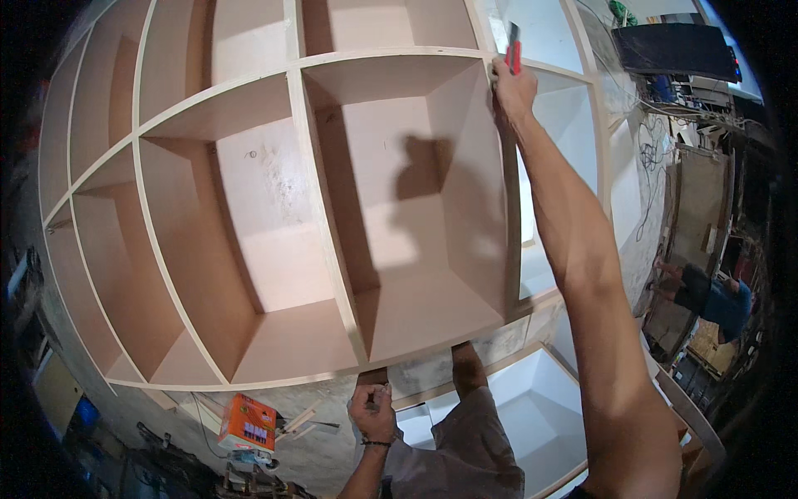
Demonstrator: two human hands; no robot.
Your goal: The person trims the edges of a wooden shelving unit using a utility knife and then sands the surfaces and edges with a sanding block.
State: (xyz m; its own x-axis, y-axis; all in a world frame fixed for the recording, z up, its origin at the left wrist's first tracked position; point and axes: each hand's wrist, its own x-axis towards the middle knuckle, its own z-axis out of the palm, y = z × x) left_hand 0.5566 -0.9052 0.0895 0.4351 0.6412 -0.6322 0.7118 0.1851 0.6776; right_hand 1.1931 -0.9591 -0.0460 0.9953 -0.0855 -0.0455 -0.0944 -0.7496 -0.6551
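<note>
A wooden cubby cabinet [299, 100] with pale edge strips fills most of the view. My right hand [515, 87] is raised at the far end of a vertical divider, where it meets a cross strip, and grips a red utility knife [514, 55]. My left hand [371, 411] is low at the centre, just below the cabinet's near edge and over my leg, with its fingers curled; whether something small is in them I cannot make out. A shadow of my head falls inside the middle compartment.
White-lined boxes [536, 399] lie at the lower right. An orange box [248, 416] with wood offcuts is at the lower left. A dark screen [669, 51] and cables are at the upper right. A person in a blue shirt [727, 303] is at the far right.
</note>
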